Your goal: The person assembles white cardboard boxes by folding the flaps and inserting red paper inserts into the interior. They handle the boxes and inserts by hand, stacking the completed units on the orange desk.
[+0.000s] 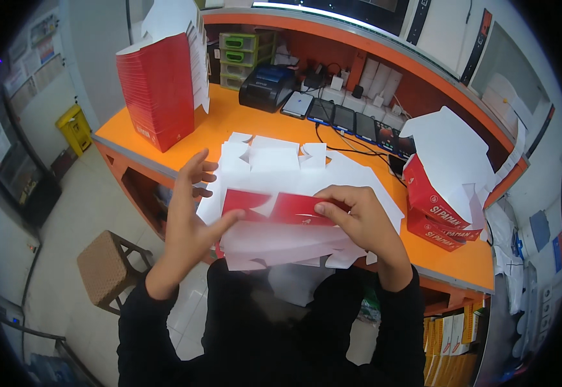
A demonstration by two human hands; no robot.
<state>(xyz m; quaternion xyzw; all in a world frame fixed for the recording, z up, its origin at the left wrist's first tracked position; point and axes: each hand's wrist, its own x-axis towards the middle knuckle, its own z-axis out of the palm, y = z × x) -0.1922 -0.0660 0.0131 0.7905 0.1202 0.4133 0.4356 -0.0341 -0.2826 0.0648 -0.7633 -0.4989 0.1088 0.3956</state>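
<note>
Carton (294, 209), red and white and partly folded, sits between my two hands at the near edge of the desk (436, 261), with its red panel toward the far side. I have the right hand (355, 216) gripping the panel's right end, thumb on top. My left hand (194, 209) is open, fingers spread and raised, its thumb at the panel's left end; I cannot tell how firmly it presses. Just beyond, I see white blanks (268, 158) lying flat. A red stack (158, 93) stands on the far left, and nested boxes (439, 206) sit to the right. Behind, I make out a black printer (266, 88) beside a row of phones (344, 120).
</note>
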